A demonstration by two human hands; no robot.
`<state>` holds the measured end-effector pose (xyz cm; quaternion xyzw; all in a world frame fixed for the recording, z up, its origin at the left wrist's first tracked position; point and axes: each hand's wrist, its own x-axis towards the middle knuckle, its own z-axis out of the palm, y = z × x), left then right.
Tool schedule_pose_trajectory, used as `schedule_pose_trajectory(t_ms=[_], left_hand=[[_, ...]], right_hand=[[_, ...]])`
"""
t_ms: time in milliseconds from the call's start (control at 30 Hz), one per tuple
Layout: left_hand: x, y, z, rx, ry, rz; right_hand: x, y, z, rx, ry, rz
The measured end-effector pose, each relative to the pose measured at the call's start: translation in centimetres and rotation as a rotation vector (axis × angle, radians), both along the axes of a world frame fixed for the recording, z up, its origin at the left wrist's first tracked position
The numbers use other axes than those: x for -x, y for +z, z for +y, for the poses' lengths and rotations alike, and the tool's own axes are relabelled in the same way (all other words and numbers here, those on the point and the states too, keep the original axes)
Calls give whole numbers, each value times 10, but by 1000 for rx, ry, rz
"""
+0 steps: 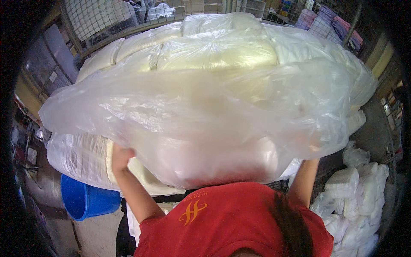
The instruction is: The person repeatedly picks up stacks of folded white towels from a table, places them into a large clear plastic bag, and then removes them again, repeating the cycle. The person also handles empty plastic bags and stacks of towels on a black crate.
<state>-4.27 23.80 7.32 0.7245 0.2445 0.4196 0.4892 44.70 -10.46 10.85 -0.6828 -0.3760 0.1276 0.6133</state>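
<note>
A large clear plastic bag (199,109) spreads across the front of my body, blurred and billowing. My left hand (122,156) grips it at the lower left; the thumb shows, and the fingers are veiled by the film. At the lower right, my right hand (310,143) is seen only faintly through the plastic, holding that side. Behind the film rises a big pile of plastic-wrapped white and cream bundles (218,53). Another wrapped bundle (80,159) of folded cream material lies beside my left wrist. Much of the pile's front is hidden by the film.
A blue plastic bin (104,199) stands on the floor at lower left. More wrapped white packages (366,192) are heaped at lower right. Wire mesh panels (99,19) border the far side, with folded pink and purple textiles (346,27) beyond at upper right.
</note>
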Motion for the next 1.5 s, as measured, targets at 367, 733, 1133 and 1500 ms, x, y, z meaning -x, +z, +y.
schedule_pose_trajectory(t_ms=[367, 733, 1133, 1500], left_hand=[[-114, 36, -30, 449, 693, -373], [-123, 85, -91, 339, 829, -442], [-151, 83, -68, 319, 828, -353], [-117, 86, -6, 349, 598, -585]], right_hand=[[73, 68, 113, 375, -480, -262], [47, 34, 77, -41, -488, -306], [7, 8, 86, -50, -498, -365], [-29, 14, 96, 93, -505, -599]])
